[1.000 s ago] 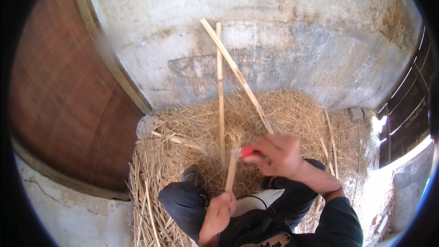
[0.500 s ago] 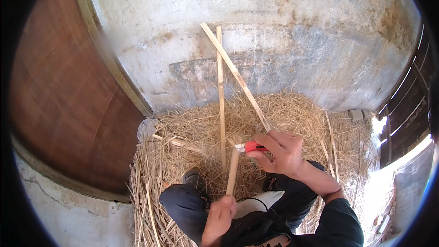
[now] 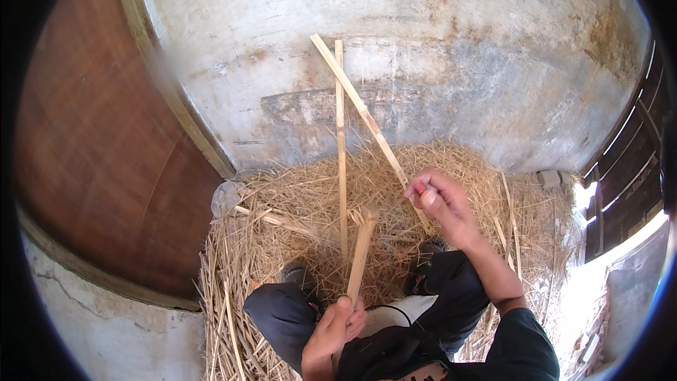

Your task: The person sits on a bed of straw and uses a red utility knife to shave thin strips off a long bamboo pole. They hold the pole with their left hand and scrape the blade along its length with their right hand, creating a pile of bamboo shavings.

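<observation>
My left hand (image 3: 335,326), low in the middle, is closed around the lower end of a pale bamboo strip (image 3: 361,257). The strip slants up and away from me, and thin curled shavings (image 3: 358,217) cling near its far end. Up and to the right of that end, my right hand (image 3: 443,204) is closed on a red-handled knife (image 3: 420,188). Only a bit of the red handle shows between the fingers; the blade is hard to make out. This hand is apart from the strip, in front of a long leaning bamboo strip.
Two long bamboo strips (image 3: 340,169) lean crossed against the stained wall (image 3: 493,42). Straw and shavings (image 3: 296,190) cover the ground around my feet. On the left is a brown wooden panel (image 3: 106,141); dark slats (image 3: 627,176) stand at the right.
My right hand has lifted away from the held strip, up and to the right, with the knife. The strip's far end has tilted slightly right and up; curled shavings now stand at it.
</observation>
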{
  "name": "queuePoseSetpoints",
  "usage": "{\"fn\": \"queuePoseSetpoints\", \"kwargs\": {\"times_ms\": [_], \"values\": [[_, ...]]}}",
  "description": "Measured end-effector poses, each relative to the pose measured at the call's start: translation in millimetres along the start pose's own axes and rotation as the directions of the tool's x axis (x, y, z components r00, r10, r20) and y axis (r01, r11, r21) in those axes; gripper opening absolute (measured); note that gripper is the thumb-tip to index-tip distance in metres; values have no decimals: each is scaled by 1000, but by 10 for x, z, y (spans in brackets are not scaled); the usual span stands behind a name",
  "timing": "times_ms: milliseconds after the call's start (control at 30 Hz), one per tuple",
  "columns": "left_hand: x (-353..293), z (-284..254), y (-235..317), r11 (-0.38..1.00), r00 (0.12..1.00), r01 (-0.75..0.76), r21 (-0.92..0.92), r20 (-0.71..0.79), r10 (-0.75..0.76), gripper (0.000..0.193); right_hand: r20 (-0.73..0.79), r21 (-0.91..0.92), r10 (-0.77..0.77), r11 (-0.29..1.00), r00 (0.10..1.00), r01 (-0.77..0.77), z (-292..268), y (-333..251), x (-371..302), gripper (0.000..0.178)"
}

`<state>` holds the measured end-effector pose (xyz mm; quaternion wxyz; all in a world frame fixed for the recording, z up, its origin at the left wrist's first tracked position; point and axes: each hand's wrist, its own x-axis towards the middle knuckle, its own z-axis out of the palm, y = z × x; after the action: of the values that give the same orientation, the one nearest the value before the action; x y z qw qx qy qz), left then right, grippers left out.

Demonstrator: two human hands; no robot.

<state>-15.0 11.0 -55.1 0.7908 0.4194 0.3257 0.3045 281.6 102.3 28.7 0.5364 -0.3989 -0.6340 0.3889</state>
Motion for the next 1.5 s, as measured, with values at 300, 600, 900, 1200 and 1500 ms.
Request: {"fn": "queuePoseSetpoints", "kwargs": {"times_ms": [300,600,900,1200,1500], "values": [[175,-20,-4,977,972,129,-172,215,-90,64,135,-94,12,996,991,1,241,9,-43,44],[283,-208,-165,996,926,27,-84,377,7,77,137,46,254,964,958,-262,249,69,-80,33],[-190,-894,-427,901,730,141,411,571,-375,48,-115,215,280,944,953,-252,59,50,13,42],[-287,-639,-261,991,978,66,-119,205,-41,49,-55,162,196,969,979,-185,-5,-9,130,44],[-51,-296,218,979,979,70,-193,203,-30,63,208,65,203,973,957,-221,255,-7,-15,43]]}}
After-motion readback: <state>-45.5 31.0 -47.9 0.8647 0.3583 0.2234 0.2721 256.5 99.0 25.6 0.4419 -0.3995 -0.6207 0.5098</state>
